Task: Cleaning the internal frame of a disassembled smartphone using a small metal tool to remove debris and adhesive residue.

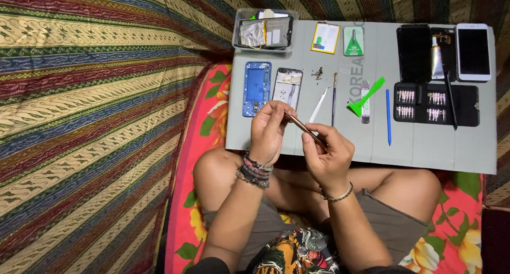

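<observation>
Two hands work over our grey mat spread on striped cloth: left hand and right hand fingers pinched shut on a thin copper-coloured phone frame, held edge-on above the mat's near edge, beside tweezers.

Dim warm light, sharp, edges darkened

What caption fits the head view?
Both hands, left and right, hold a thin phone part edge-on above a grey mat.
</observation>
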